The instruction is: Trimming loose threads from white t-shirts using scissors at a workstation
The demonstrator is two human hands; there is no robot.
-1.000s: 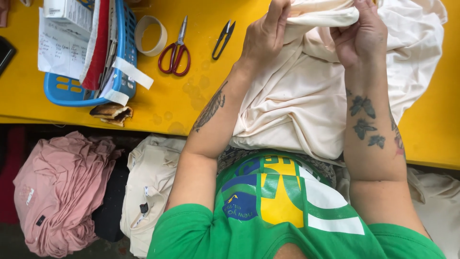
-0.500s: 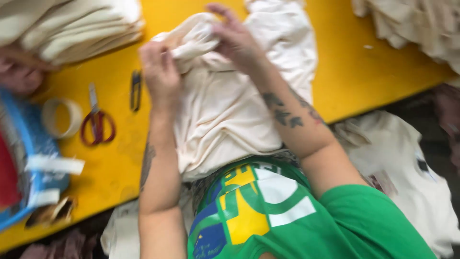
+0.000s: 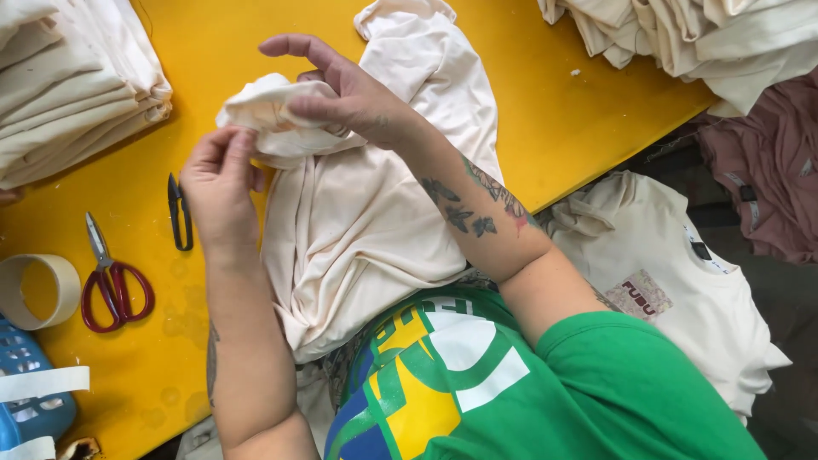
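Two hands are gathering up a cream garment on the yellow table.

Nearest, the left hand (image 3: 217,183) is pinching the bunched edge of the cream garment (image 3: 366,213); the right hand (image 3: 345,89) is gripping the same bunch from above, fingers partly spread. Judging by this, the fabric is being turned or checked, and steady regripping comes next. Farther off, folded stacks (image 3: 72,81) are sitting by the yellow table (image 3: 545,111) edge.

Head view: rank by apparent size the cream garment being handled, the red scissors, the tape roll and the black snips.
1. Cream garment, held by left hand and right hand.
2. Red scissors and tape roll: look alike in size, and the roll is cut by the frame edge, so unranked.
3. Black snips.
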